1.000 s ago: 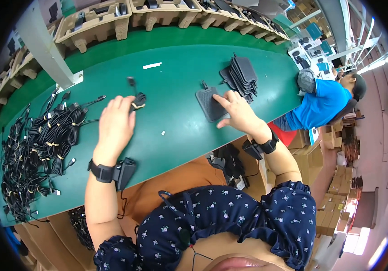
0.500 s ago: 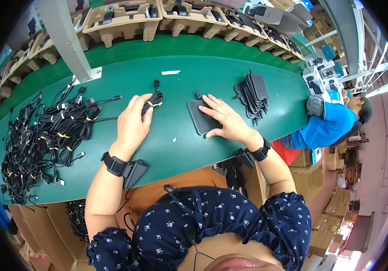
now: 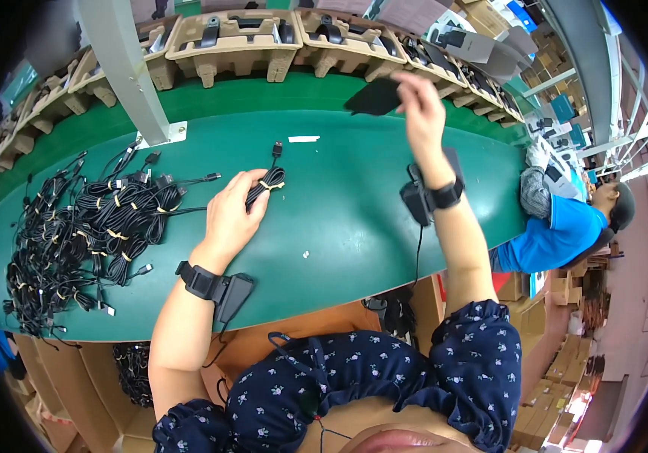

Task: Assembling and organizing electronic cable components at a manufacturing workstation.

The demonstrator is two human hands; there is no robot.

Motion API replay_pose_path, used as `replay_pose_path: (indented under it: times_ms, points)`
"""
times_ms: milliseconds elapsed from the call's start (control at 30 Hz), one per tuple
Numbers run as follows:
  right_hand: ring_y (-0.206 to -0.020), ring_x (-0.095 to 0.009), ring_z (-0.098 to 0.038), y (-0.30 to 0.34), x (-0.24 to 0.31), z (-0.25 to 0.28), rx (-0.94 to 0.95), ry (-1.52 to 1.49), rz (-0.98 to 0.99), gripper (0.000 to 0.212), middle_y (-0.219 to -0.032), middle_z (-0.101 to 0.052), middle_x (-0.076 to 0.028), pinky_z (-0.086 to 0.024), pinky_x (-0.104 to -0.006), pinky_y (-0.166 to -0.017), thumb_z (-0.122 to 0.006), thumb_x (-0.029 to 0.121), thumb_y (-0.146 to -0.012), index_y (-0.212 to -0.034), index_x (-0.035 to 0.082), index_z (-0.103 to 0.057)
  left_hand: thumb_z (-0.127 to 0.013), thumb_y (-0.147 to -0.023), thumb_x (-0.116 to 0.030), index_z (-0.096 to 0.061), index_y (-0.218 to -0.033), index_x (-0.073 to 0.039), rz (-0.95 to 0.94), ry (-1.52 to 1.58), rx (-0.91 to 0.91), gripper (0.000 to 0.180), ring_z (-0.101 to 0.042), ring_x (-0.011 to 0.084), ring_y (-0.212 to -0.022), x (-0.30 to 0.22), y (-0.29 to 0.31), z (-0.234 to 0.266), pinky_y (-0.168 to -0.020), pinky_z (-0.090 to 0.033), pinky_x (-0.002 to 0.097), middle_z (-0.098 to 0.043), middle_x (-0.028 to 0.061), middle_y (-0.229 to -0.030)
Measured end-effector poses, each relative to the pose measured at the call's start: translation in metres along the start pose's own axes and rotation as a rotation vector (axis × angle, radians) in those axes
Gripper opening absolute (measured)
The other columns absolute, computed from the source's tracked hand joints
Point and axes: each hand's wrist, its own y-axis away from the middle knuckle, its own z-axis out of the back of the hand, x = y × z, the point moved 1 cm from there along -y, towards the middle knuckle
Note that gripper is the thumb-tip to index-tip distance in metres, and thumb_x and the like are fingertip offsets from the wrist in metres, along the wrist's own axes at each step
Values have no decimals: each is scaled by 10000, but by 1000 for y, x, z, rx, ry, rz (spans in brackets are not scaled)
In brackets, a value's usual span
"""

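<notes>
My left hand point(image 3: 235, 210) rests on the green table point(image 3: 324, 257), its fingers closed round a coiled black cable point(image 3: 271, 180) bound with a pale tie. The cable's plug end points away from me. At the far side, my right hand point(image 3: 423, 113) is raised over the green strip behind the table, gripping a flat black rectangular pad point(image 3: 374, 97) by its right end. To the left of my left hand lies a tangled heap of tied black cables point(image 3: 90, 230). A stack of black pads point(image 3: 452, 160) shows only partly behind my right wrist.
Brown moulded trays point(image 3: 237, 53) with black parts stand in a row along the back. A grey metal post point(image 3: 124, 72) rises at the back left. A small white strip point(image 3: 303, 139) lies on the table. Right, a person in blue point(image 3: 558, 226) works beside white boxes.
My right hand has lifted the black pad off the table and carried it away from me, up toward the trays. The left hand keeps its hold on the cable.
</notes>
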Motion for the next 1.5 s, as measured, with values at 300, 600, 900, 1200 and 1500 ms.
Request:
replay_pose_path:
  times_ms: [300, 600, 900, 1200, 1500]
  points:
    - [-840, -272, -585, -164, -77, -16, -215, 408, 222, 182, -899, -616, -129, -451, -318, -763, -544, 152, -866, -1011, 108, -644, -599, -845, -162, -636, -928, -45, 206, 221, 29, 148, -596, 130, -623, 12, -8, 2, -584, -461, 247, -633, 60, -738]
    - [-989, -396, -529, -152, -168, -59, 46, 780, 99, 310, -1061, -566, -190, -417, -464, -883, -465, 351, -880, -1156, 269, -580, -619, -831, -151, -636, -895, -47, 144, 261, 29, 123, -638, 173, -655, 14, -16, -4, -584, -489, 271, -648, 83, -769]
    - [-1092, -329, -484, -70, -18, -108, 453, 454, 422, 337, -1149, -541, -138, -398, -396, -922, -607, 261, -821, -1097, 69, -581, -519, -899, -242, -520, -852, -50, 232, 265, -29, 198, -572, 243, -555, 20, -14, 3, -513, -439, 330, -586, 95, -641]
    - [-783, -294, -576, 48, 121, -107, 825, 56, 361, 295, -863, -608, -114, -457, -349, -696, -627, 179, -796, -1066, 72, -577, -535, -911, -212, -426, -964, -45, 97, 889, -161, 206, -499, 71, -576, 0, -1, 14, -488, -420, 220, -561, 31, -722]
    - [-738, -107, -561, 37, 118, -63, 205, -355, -108, 184, -826, -606, -50, -455, -254, -680, -506, 155, -925, -1043, 14, -508, -482, -925, -163, -550, -1063, 12, -26, -36, -71, 233, -621, 162, -792, 2, -7, 32, -669, -498, 291, -644, 127, -848]
